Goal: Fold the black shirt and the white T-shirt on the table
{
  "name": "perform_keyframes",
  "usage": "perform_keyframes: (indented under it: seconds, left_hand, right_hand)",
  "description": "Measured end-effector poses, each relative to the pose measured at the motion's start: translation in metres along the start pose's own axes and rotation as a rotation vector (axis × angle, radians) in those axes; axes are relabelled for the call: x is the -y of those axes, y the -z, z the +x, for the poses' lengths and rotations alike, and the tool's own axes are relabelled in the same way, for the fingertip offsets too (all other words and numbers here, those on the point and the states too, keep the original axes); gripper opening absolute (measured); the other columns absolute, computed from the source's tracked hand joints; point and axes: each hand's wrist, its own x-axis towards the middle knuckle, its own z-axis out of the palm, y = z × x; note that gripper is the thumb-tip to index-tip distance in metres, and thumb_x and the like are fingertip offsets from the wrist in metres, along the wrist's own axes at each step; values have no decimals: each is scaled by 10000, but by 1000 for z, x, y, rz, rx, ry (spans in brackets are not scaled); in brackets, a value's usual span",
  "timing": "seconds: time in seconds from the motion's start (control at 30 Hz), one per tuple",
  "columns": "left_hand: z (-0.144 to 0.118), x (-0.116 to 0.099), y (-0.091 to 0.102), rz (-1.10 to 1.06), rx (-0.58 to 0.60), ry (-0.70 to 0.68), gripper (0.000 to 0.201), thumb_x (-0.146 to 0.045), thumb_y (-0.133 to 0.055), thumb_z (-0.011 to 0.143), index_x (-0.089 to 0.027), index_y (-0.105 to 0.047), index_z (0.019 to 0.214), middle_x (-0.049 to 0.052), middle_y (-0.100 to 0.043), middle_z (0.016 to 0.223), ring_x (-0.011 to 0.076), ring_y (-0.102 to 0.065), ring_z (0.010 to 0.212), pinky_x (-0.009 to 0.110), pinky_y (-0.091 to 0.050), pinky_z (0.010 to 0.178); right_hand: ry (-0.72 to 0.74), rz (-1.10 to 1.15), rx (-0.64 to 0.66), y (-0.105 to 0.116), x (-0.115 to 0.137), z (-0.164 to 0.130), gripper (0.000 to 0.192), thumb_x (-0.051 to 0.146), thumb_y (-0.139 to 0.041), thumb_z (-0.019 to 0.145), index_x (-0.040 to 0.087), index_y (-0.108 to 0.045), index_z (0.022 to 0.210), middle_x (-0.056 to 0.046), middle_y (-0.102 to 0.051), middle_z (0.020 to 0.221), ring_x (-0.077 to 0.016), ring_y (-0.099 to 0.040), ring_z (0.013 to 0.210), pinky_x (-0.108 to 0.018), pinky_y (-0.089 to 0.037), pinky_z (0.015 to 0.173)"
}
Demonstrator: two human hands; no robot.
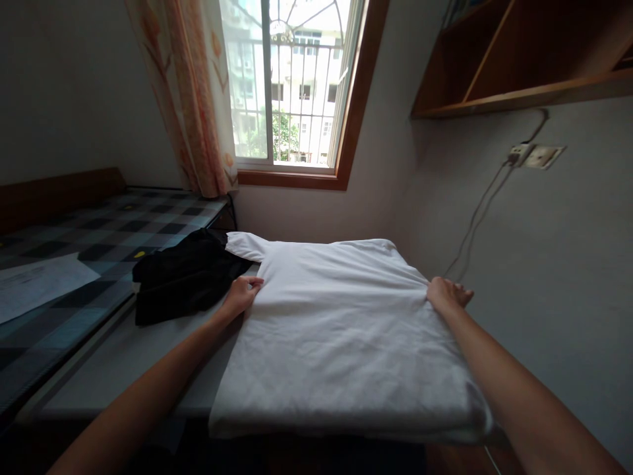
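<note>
Lying flat across the bench [123,359], the white shirt [341,330] fills its right half; the left hand [241,295] pinches the shirt's left edge below the sleeve; the right hand [448,293] grips its right edge near the wall [554,277]; a black garment [182,277] lies just left, touching the sleeve.
</note>
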Motion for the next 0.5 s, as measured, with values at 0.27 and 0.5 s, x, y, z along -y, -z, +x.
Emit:
perform_keyframes:
  seconds: [0.27, 0.5]
  left_hand:
    - [-33, -37, -26, 437, 69, -534, 421, -414, -519, 932, -213, -619, 1288, 134, -461, 1474, 290, -391, 1387, 458, -285, 1149]
    - [-42, -39, -35, 552, 390, -489, 672, -627, -381, 940, -263, -376, 1506, 114, -319, 1584, 357, -217, 1473, 533, -171, 1178]
  right_hand:
    - [418, 117, -113, -13, 71, -41, 434, 361, -388, 968, 164, -615, 1281, -143, -554, 1376, -276, -492, 1241, -394, -354, 1035]
    - [438, 100, 151, -35, 122, -67, 642, 562, -239, 992, 216, -389, 1512, -130, -315, 1587, -295, -263, 1461, -477, -203, 1163]
